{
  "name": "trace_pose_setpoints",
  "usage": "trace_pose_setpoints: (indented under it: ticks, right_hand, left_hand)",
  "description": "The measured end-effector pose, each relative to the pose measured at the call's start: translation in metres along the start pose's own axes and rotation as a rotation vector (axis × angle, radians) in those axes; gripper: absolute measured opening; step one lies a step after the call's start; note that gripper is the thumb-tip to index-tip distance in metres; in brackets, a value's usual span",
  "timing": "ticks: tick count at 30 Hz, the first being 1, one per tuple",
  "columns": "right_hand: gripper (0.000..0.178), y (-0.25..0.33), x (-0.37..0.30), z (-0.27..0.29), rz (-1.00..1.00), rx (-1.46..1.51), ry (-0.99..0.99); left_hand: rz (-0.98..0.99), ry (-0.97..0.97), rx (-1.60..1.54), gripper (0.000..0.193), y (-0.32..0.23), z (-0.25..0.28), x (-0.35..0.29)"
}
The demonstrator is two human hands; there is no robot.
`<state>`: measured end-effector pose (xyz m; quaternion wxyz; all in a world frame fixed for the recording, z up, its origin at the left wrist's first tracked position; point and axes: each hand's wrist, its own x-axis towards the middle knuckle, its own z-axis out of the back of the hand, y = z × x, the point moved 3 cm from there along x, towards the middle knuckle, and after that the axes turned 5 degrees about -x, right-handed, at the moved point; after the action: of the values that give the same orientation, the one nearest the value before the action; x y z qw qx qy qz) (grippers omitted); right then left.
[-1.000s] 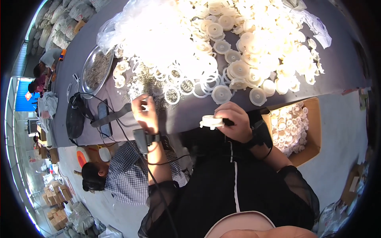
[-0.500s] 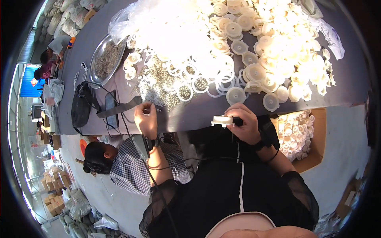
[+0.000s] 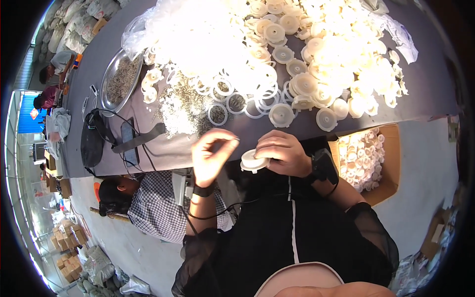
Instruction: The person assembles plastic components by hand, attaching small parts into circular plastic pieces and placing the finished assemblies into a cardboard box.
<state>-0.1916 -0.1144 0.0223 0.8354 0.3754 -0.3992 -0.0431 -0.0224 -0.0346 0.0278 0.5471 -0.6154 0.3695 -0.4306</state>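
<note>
My right hand [image 3: 284,154] grips a round white plastic cap [image 3: 251,161] with small tabs on its rim, just off the table's near edge. To the left of the cap, my left hand [image 3: 213,157] is raised with thumb and forefinger pinched. Whatever is between those fingertips is too small to make out. Beyond the left hand lies a heap of small metal pieces [image 3: 184,101] mixed with tiny white bits. White plastic rings [image 3: 217,114] lie beside that heap. A large pile of similar round white caps [image 3: 305,84] spreads over the table farther right.
A metal tray [image 3: 105,89] of small pieces, a black pouch [image 3: 94,141] and a phone [image 3: 129,143] with cables lie on the left of the grey table [image 3: 277,129]. A cardboard box [image 3: 393,171] of white parts stands at right. A person in a checked shirt [image 3: 158,205] is close by on the left.
My left hand has come away from the small-parts heap and moved right, toward the cap. My right hand has shifted left and slightly down with the cap, which is tilted more toward me.
</note>
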Motion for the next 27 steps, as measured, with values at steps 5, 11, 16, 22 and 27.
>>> trace_pose_setpoints:
  ticks: [5, 11, 16, 22, 27]
  right_hand:
    - [0.026, 0.004, -0.001, 0.009, 0.011, -0.002, -0.063]
    - [0.026, 0.014, -0.001, 0.011, -0.038, 0.120, 0.027]
    - [0.022, 0.016, -0.006, 0.012, -0.161, 0.228, 0.008]
    - [0.020, 0.018, -0.006, 0.013, -0.228, 0.301, -0.017]
    - [0.020, 0.018, -0.008, 0.011, -0.264, 0.316, -0.022]
  left_hand:
    - [0.147, 0.267, -0.106, 0.008, -0.002, -0.019, -0.007]
    - [0.234, 0.291, -0.116, 0.008, -0.008, -0.021, -0.012]
    - [0.220, 0.299, -0.119, 0.009, -0.012, -0.023, -0.015]
    - [0.161, 0.341, -0.189, 0.010, -0.011, -0.023, -0.015]
    - [0.146, 0.387, -0.191, 0.012, -0.011, -0.022, -0.017]
